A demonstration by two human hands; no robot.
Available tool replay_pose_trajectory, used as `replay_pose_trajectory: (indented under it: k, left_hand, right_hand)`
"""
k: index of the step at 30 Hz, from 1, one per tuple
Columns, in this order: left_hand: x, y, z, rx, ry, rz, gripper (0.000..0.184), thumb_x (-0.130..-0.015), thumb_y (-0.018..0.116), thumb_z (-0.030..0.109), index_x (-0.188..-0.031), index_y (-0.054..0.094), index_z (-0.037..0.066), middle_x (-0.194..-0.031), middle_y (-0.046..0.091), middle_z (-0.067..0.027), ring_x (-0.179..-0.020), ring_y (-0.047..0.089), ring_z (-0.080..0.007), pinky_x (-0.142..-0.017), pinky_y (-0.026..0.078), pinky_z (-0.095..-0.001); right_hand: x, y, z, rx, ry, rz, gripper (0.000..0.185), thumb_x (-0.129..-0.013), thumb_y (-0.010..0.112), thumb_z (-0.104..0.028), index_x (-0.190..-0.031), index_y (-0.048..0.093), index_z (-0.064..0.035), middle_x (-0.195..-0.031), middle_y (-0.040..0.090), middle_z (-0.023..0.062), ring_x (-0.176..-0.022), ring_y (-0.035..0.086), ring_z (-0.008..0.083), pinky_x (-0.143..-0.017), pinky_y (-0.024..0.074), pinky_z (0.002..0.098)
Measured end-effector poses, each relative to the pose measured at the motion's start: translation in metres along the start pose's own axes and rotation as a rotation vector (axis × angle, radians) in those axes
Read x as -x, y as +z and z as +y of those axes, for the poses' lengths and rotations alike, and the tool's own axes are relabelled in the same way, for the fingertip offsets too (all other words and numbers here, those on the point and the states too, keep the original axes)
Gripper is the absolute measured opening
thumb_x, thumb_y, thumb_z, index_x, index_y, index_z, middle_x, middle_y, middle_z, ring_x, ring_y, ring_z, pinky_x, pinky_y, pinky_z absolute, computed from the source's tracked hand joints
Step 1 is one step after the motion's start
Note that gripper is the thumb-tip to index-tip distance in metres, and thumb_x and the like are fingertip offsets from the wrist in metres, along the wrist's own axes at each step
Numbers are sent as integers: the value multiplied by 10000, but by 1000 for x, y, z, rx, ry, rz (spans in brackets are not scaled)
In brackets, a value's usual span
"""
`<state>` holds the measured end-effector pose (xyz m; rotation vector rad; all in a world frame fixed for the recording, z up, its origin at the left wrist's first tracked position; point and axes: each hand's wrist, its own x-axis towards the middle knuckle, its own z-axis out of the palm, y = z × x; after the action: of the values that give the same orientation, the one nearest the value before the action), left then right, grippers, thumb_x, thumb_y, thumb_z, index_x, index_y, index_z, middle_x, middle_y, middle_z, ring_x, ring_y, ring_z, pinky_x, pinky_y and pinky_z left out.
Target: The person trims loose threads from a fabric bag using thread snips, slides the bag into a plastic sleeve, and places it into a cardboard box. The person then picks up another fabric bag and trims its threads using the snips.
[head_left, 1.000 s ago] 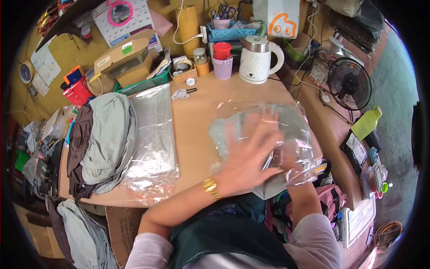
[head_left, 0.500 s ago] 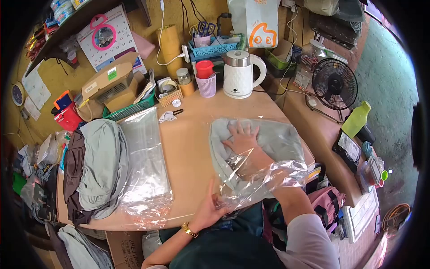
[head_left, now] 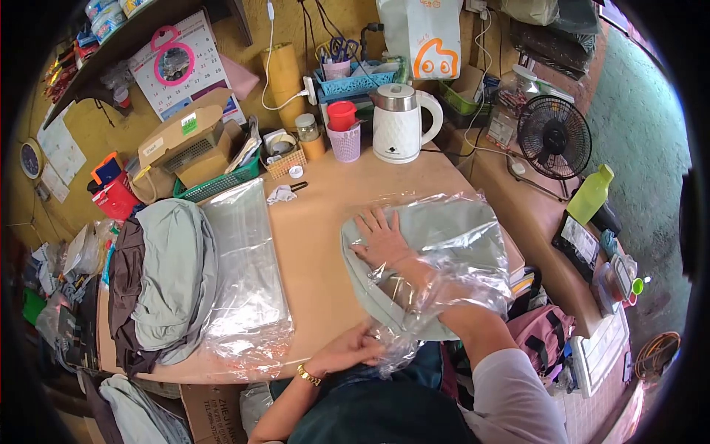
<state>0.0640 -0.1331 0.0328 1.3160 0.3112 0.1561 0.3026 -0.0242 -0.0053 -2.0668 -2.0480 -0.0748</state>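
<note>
A folded pale grey-green garment (head_left: 458, 222) lies inside a clear plastic bag (head_left: 473, 277) at the right of the table. My right hand (head_left: 383, 240) reaches through the bag's mouth, with its fingers spread flat on the cloth near the far left corner. At the near edge of the table, my left hand (head_left: 353, 348) has its fingers closed on the bunched rim of the same bag. To the left rest a stack of clear plastic bags (head_left: 248, 259) and a pile of folded grey-green garments (head_left: 171, 274), with dark brown cloth (head_left: 126, 288) beside them.
A white electric kettle (head_left: 397, 126), a lilac cup (head_left: 345, 143) and a small wicker basket (head_left: 287, 161) stand along the back. Behind the left pile are a cardboard box (head_left: 200, 148) and a green basket (head_left: 222, 185). A black fan (head_left: 555, 137) stands at the right.
My right hand has slid slightly left and toward me over the cloth, which looks flatter. My left hand's raised finger has come down, and the fingers now curl on the bunched bag rim.
</note>
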Motion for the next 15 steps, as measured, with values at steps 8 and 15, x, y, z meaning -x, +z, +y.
replay_pose_trajectory:
  k: [8,15]
  left_hand:
    - [27,-32,-5,67,-278,-74,557,-937,628,159,-1408,362,28,-1079,632,-87,-883,636,-137,-754,514,-252]
    - [24,-54,-6,138,126,797,837,-833,701,23,-1477,168,55,-1136,612,-184,-996,635,-223,-829,534,-327]
  right_hand:
    - [30,-8,-33,-57,-30,-102,802,-895,458,-596,-1491,274,-92,-1557,205,169,-1446,116,391,-1107,66,664]
    - [87,-8,-76,-622,-394,-169,689,-930,438,-539,-1437,392,-75,-1543,237,188,-1429,227,352,-1098,99,666]
